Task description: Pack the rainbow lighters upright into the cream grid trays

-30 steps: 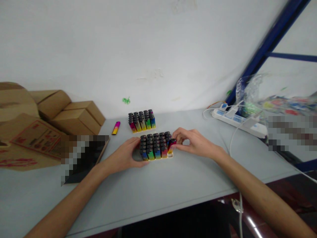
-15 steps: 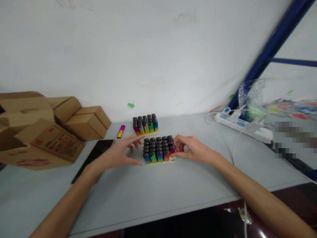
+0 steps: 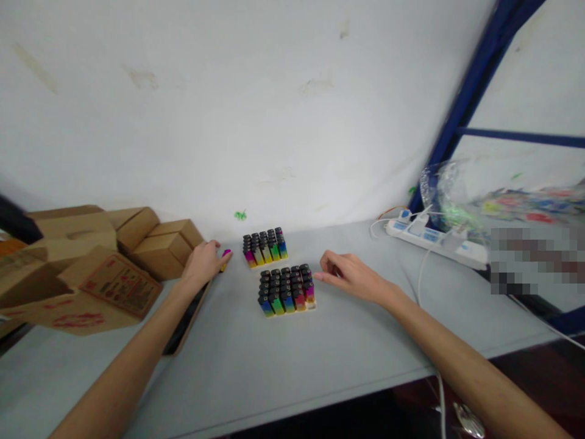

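Note:
My left hand (image 3: 201,265) is at a loose pink-and-yellow lighter (image 3: 223,267) on the table. Its thumb lies across the lighter and hides part of it, while the index finger is held apart. To the right of the near block of lighters (image 3: 287,292), my right hand (image 3: 350,274) is open and half curled, its thumb apart from the fingers and pointing at the block. Those black-topped, multicoloured lighters stand upright in rows in a pale tray (image 3: 311,306), whose front right corner slot shows bare. A second block of lighters (image 3: 265,247) stands just behind.
Cardboard boxes (image 3: 109,286) crowd the left side, with a dark phone-like slab (image 3: 185,326) partly under my left forearm. A white power strip (image 3: 439,244) with plugs and cables lies at right, beside clear plastic bags (image 3: 457,192) and a blue metal frame (image 3: 450,122).
My left hand has moved from beside the near block leftward to the loose lighter. My right hand has drawn slightly away from the block's right side. The camera view has shifted.

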A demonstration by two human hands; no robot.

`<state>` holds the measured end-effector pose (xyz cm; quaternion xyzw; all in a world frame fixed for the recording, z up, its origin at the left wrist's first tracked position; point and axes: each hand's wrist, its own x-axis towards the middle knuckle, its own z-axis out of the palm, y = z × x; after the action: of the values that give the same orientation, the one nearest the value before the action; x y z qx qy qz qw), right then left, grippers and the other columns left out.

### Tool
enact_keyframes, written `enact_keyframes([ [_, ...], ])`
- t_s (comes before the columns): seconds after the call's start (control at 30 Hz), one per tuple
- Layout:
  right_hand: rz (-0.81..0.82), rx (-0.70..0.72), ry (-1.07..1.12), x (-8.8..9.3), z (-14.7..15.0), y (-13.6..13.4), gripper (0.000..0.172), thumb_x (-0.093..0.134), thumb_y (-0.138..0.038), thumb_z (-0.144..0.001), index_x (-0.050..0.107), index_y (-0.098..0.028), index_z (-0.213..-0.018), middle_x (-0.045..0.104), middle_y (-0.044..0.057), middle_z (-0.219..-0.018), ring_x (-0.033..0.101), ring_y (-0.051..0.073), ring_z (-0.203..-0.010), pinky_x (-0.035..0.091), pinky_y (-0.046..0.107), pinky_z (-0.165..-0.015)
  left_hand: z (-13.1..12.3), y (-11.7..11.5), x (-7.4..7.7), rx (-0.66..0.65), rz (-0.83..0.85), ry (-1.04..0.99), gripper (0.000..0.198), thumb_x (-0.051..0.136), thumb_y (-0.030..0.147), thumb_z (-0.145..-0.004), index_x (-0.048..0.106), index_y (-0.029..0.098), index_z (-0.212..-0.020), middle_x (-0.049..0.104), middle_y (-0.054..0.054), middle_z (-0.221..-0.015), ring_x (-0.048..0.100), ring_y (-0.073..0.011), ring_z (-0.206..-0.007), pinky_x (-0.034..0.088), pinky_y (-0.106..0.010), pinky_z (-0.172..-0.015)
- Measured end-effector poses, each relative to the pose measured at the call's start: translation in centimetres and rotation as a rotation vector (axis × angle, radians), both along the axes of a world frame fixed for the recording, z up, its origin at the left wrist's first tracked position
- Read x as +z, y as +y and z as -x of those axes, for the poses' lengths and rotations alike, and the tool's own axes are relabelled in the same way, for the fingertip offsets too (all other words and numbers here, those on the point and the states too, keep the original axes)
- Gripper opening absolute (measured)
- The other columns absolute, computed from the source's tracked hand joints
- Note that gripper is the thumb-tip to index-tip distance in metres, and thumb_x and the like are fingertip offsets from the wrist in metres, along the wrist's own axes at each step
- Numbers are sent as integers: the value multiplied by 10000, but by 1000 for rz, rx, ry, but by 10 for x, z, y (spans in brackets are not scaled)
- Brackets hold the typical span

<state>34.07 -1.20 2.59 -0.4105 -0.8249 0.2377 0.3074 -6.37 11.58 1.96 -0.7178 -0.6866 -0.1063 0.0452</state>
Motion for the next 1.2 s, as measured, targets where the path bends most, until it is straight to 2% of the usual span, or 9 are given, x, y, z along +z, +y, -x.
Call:
enact_keyframes([
  [0.2,-55,15,-18,-3,-2,4,375,534,-548,-1089,609,-206,-956,622,-7,-750,553,160,-653,376,279,-645,-1,16,-6,7,48,16,702,586,524,-869,629,26,-1362,790,-261,-1093,750,-428,-1081,585,-442,-898],
  [0.4,-97,29,-31,-3,-2,4,357,517,-503,-1109,617,-207,-936,587,-17,-725,528,158,-639,351,281,-640,-4,20,-2,-46,60,-19,311,609,406,-795,774,182,-935,815,-131,-854,767,-351,-971,576,-367,-886],
  [0.57,-106,23,-49,-2,-3,4,378,479,-505,-1122,609,-210,-924,565,-20,-710,522,154,-630,347,279,-638,-3,6,7,-97,16,-104,324,612,469,-778,771,202,-869,809,-105,-847,768,-326,-891,589,-363,-849],
  [0.77,-132,3,-53,1,-5,3,363,493,-481,-1119,613,-206,-915,579,-16,-724,521,148,-635,348,279,-646,-3,-23,20,-90,-78,-286,540,569,617,-852,766,171,-1085,820,-118,-1001,788,-294,-921,635,-372,-900],
  [0.87,-121,-5,22,4,-4,1,348,499,-473,-1114,631,-203,-939,616,-6,-746,543,147,-652,387,279,-663,-23,-52,37,-143,-150,-705,622,716,678,-776,753,167,-1130,823,-116,-1029,784,-307,-995,645,-422,-984],
  [0.97,-2,21,218,8,2,-5,359,529,-505,-1095,635,-195,-950,637,-1,-737,585,149,-667,439,277,-665,-62,-91,56,-286,-136,-940,601,821,643,-764,756,180,-1141,812,-108,-1144,774,-301,-1071,638,-433,-1042],
  [1.07,270,207,479,10,12,-12,431,577,-608,-1049,635,-181,-1043,687,27,-810,667,172,-757,528,306,-737,-107,-128,66,-439,-52,-1076,516,854,575,-788,769,184,-1113,809,-95,-1107,785,-281,-1015,689,-387,-916],
  [1.13,434,372,612,7,20,-16,544,588,-698,-1006,623,-173,-1145,723,71,-950,710,204,-899,567,360,-846,-132,-145,65,-524,20,-1151,438,849,515,-827,774,187,-1107,812,-85,-1048,795,-261,-973,702,-335,-830],
  [1.2,515,444,686,2,27,-19,620,571,-760,-979,606,-173,-1178,720,95,-1050,706,218,-991,561,389,-911,-150,-155,62,-608,77,-1195,352,834,448,-867,779,181,-1091,819,-94,-1046,801,-250,-971,698,-311,-831],
])
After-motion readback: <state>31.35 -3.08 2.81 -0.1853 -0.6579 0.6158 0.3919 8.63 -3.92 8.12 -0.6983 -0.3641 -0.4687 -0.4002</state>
